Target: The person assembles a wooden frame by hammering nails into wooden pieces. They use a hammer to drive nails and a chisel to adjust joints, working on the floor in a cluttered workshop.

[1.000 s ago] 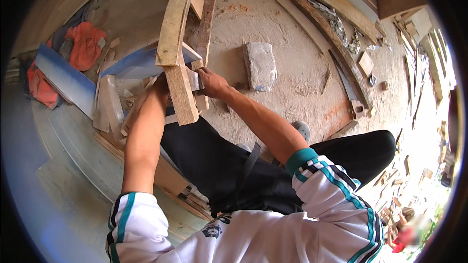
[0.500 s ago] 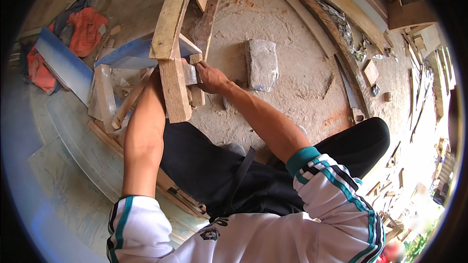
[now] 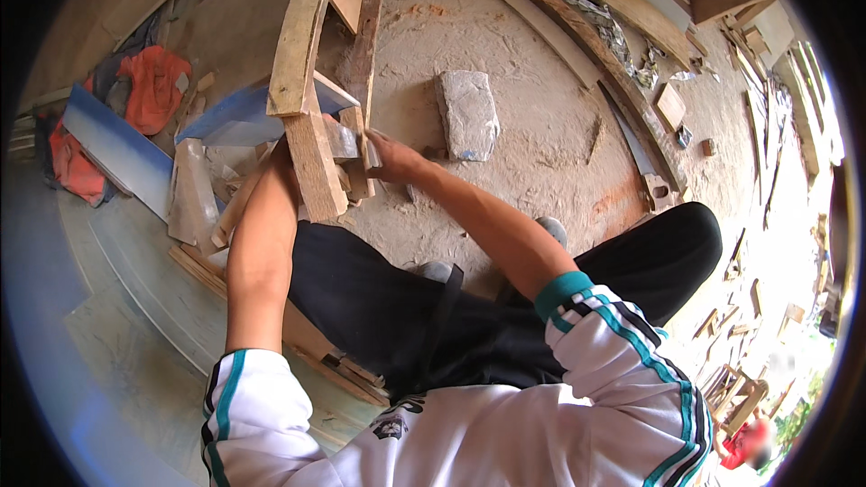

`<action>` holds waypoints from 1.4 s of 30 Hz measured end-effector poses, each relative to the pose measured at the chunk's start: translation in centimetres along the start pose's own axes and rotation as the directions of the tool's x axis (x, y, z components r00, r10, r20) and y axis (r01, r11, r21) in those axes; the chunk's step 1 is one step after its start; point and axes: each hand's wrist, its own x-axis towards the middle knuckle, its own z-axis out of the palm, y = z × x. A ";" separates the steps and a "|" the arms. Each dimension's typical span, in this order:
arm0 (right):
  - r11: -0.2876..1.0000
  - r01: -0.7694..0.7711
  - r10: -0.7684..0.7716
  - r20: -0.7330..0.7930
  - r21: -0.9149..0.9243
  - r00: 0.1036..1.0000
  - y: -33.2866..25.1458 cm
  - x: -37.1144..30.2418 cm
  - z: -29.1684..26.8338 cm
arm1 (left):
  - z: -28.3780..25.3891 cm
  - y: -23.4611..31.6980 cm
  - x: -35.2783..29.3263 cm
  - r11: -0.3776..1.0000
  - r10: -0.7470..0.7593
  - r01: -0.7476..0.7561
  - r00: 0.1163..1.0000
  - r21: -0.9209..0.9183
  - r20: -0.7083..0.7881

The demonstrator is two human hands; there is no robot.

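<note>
A wooden frame of rough beams (image 3: pixel 298 45) stands in front of me, its short post (image 3: pixel 317 167) coming toward me. My left forearm (image 3: pixel 262 252) reaches up to the left side of this post, which hides the left fingers. Just right of the post, my right hand (image 3: pixel 392 160) has its fingers closed at a small wooden block (image 3: pixel 354 122). Between post and block shows a shiny grey piece (image 3: pixel 341 140), perhaps metal; its kind is unclear.
A grey, dusty brick-shaped block (image 3: pixel 469 115) lies on the dirt floor. A handsaw (image 3: pixel 639 149) rests by long boards (image 3: pixel 609 36) on the right. At left are a blue-white panel (image 3: pixel 117 149), orange cloth (image 3: pixel 155 90) and glass-like sheets (image 3: pixel 135 307). A person in red (image 3: pixel 744 446) is far right.
The view has shifted slightly. Beside the post, the small wooden block now shows more of its length, and my right hand sits a little lower against it. My left arm stays at the post.
</note>
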 end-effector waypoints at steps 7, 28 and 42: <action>0.983 -0.183 0.181 -0.079 -0.010 0.980 4.0 -9.8 -6.5 | -5.5 4.7 -0.5 0.782 -0.031 -0.048 0.993 0.622 0.115; 0.768 -0.628 0.494 -0.505 -0.128 0.708 3.3 -23.8 -21.0 | 34.2 -4.8 -4.9 0.210 0.389 -0.591 0.781 0.779 0.488; 0.701 -0.709 0.598 -0.610 0.081 0.521 8.6 -35.8 -16.2 | 47.3 -13.0 -11.1 0.505 0.135 -0.645 0.715 0.573 0.686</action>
